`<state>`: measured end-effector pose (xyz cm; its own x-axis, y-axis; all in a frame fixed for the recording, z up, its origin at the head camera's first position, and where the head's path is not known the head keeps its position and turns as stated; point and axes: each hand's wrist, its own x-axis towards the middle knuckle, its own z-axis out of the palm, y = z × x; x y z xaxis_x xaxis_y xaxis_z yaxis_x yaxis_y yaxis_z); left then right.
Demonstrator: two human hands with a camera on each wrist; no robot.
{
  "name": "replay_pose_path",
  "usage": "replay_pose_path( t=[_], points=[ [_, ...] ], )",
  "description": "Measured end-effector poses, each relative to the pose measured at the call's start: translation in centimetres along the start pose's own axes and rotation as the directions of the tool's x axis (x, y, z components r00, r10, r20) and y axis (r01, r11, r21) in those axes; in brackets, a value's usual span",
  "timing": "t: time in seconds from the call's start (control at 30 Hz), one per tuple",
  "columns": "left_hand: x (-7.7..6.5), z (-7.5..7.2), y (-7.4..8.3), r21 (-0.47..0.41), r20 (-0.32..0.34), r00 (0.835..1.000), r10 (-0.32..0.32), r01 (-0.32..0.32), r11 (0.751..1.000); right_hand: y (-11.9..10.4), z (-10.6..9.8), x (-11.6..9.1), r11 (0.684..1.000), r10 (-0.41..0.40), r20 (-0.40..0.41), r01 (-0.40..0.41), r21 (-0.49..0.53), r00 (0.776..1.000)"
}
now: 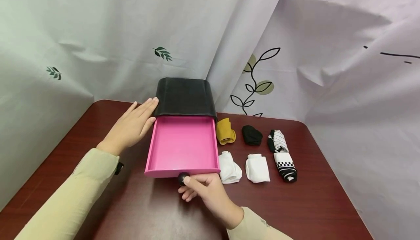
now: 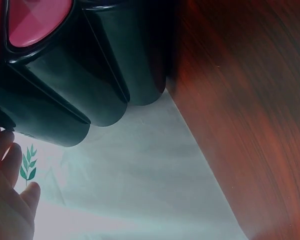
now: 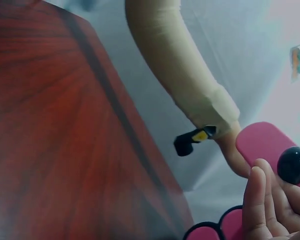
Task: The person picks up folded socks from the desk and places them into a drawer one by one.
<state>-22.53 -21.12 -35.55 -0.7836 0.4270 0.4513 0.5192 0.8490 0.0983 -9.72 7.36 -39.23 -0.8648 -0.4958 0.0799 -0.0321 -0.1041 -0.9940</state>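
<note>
A black drawer cabinet stands toward the back of the table, its top pink drawer pulled out with a bare floor showing. My left hand rests with straight fingers against the cabinet's left side. With thumb and index finger, my right hand pinches the round black knob on the drawer's front. The right wrist view shows that knob close up, the other fingers below it. In the left wrist view the cabinet's rounded black side appears beside my left fingers.
Right of the drawer lie a mustard sock bundle, a black one, two white ones, one folded and one looser, a striped one and a checkered one. A pale curtain hangs behind the brown table.
</note>
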Motion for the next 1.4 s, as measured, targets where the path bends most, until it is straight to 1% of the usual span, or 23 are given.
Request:
replay_pose_path(
  t=[0.17, 0.4, 0.5, 0.63, 0.77, 0.8, 0.87, 0.93, 0.97, 1.07, 1.13, 1.17, 1.2, 1.27, 1.37, 1.4],
  points=[
    [0.0, 0.1, 0.0, -0.006, -0.008, 1.000, 0.002, -0.002, 1.000, 0.8, -0.1, -0.7, 1.000, 0.004, 0.019, -0.004, -0.007, 1.000],
    [0.0, 0.1, 0.0, -0.009, -0.023, 1.000, 0.007, -0.007, 1.000, 1.3, -0.3, -1.0, 1.000, 0.016, 0.028, -0.016, -0.023, 0.999],
    [-0.1, 0.2, 0.0, -0.005, -0.028, 1.000, 0.008, -0.008, 1.000, 1.2, -0.5, -1.2, 0.998, 0.018, 0.024, -0.016, -0.063, 1.000],
    [-0.1, 0.3, -0.1, -0.004, -0.030, 0.999, 0.014, -0.014, 1.000, 0.6, -1.0, -1.6, 0.991, -0.007, 0.001, 0.007, -0.132, 1.000],
    [-0.1, 0.3, -0.1, -0.006, -0.033, 0.999, 0.016, -0.016, 1.000, -0.2, -2.0, -2.1, 0.980, -0.059, -0.014, 0.056, -0.191, 0.998],
    [-0.1, 0.3, -0.1, -0.007, -0.034, 0.999, 0.016, -0.016, 1.000, -0.4, -2.4, -2.3, 0.975, -0.072, -0.016, 0.067, -0.211, 0.997],
    [0.0, 0.4, -0.1, -0.010, -0.031, 0.999, 0.013, -0.013, 1.000, -1.0, -3.0, -2.6, 0.962, -0.121, -0.018, 0.113, -0.249, 0.992],
    [0.0, 0.4, -0.1, -0.014, -0.027, 1.000, 0.011, -0.011, 1.000, -1.7, -3.8, -2.9, 0.942, -0.176, -0.018, 0.163, -0.292, 0.984],
    [0.0, 0.4, -0.1, -0.016, -0.026, 1.000, 0.010, -0.011, 1.000, -2.0, -4.2, -3.0, 0.929, -0.210, -0.019, 0.193, -0.316, 0.978],
    [0.0, 0.4, -0.2, -0.020, -0.027, 1.000, 0.010, -0.010, 1.000, -3.1, -5.6, -2.8, 0.881, -0.318, -0.032, 0.283, -0.379, 0.948],
    [0.0, 0.4, -0.2, -0.022, -0.027, 1.000, 0.009, -0.010, 1.000, -3.8, -6.5, -2.4, 0.855, -0.358, -0.058, 0.303, -0.420, 0.932],
    [0.0, 0.5, -0.2, -0.022, -0.028, 1.000, 0.008, -0.009, 1.000, -4.2, -6.9, -2.2, 0.842, -0.369, -0.075, 0.299, -0.448, 0.926],
    [0.0, 0.5, -0.2, -0.022, -0.028, 1.000, 0.007, -0.008, 1.000, -4.7, -7.2, -1.9, 0.836, -0.365, -0.094, 0.281, -0.471, 0.926],
    [0.0, 0.5, -0.2, -0.021, -0.027, 1.000, 0.007, -0.007, 1.000, -5.6, -8.0, -1.3, 0.828, -0.336, -0.124, 0.230, -0.511, 0.934],
    [0.0, 0.4, -0.1, -0.025, -0.025, 1.000, 0.005, -0.005, 1.000, -6.2, -9.5, -0.1, 0.830, -0.259, -0.174, 0.127, -0.543, 0.950],
    [0.0, 0.4, -0.1, -0.027, -0.026, 1.000, 0.004, -0.005, 1.000, -6.0, -10.2, 0.5, 0.839, -0.233, -0.185, 0.101, -0.534, 0.955]
  ],
)
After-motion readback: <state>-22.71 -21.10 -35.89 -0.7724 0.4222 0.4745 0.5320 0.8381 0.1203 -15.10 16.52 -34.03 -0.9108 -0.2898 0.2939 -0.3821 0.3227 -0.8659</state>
